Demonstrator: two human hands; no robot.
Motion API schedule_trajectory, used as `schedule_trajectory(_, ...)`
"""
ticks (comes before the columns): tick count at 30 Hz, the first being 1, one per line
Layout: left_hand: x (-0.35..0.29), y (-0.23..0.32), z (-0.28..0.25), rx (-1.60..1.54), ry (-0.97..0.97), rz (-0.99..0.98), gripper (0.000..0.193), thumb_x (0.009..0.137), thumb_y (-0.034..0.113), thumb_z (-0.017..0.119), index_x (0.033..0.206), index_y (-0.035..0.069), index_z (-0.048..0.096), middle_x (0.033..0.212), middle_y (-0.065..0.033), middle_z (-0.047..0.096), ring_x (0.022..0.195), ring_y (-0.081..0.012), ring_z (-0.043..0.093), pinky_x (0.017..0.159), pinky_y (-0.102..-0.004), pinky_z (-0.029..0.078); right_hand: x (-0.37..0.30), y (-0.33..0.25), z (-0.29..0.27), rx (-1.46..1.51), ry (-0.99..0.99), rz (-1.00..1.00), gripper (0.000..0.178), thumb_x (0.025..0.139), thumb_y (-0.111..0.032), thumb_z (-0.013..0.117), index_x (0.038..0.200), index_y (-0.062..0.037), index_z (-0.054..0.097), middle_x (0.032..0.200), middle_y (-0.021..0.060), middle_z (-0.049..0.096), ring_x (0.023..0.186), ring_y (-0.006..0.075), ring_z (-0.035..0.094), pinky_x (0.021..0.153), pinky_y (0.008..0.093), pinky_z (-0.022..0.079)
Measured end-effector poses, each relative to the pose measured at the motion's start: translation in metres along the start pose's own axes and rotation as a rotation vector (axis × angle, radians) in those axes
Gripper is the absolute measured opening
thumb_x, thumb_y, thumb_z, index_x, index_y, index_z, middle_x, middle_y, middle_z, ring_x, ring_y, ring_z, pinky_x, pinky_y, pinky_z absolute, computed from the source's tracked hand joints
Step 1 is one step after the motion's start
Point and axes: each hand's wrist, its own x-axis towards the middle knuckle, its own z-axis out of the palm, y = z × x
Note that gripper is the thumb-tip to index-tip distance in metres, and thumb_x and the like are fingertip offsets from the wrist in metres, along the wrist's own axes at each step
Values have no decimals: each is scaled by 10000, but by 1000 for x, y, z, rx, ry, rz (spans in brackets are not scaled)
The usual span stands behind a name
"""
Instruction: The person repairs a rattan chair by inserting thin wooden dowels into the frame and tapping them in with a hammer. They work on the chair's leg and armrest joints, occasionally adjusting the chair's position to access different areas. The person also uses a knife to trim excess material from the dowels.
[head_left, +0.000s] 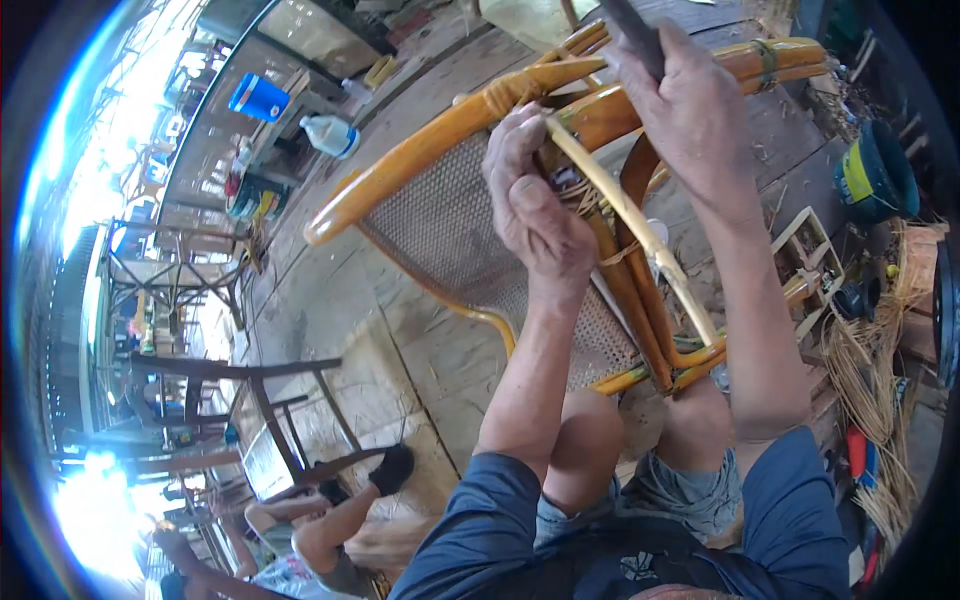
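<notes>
A rattan chair (410, 165) with a glossy orange-brown frame and a woven cane panel (440, 210) lies tipped in front of my knees. My left hand (540, 205) is closed against its frame, fingers curled beside the upper end of a pale, peeled pole (625, 205). Whatever sits between those fingers is hidden. The pole slants down to the lower frame near my right knee. Raised above the frame, my right hand (695, 115) grips a dark rod-shaped handle (635, 35); its far end is out of view, so I cannot tell the tool.
At right stand a dark green bucket (878, 172) and a bundle of loose rattan strips (870, 385). A blue container (258, 97) and a white jug (330, 136) are at far left. Nearer left is a dark wooden chair (275, 420), with another person's legs (335, 525) below it.
</notes>
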Motion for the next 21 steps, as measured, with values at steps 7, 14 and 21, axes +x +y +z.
schedule_trajectory(7,0,8,2,-92,-19,-42,612,967,526,335,1194,-20,492,1215,-145,528,1190,-235,477,1035,-365,345,3,12,-2,43,82,-168,235,880,-259,613,923,-31,572,641,155,593,701,350,644,651,442,527)
schedule_trajectory(14,9,14,-2,4,-56,8,591,971,499,359,1164,-39,508,1273,-203,459,1192,-273,468,1019,-388,360,1,10,-2,15,81,-126,228,869,-249,628,880,-35,552,644,151,595,716,331,644,648,423,536)
schedule_trajectory(21,8,13,-13,-524,-103,-207,643,958,530,355,1308,-7,400,1289,-158,497,1230,-252,446,1049,-377,330,2,12,-1,42,82,-125,224,867,-260,627,889,-46,564,654,147,598,714,332,639,644,416,533)
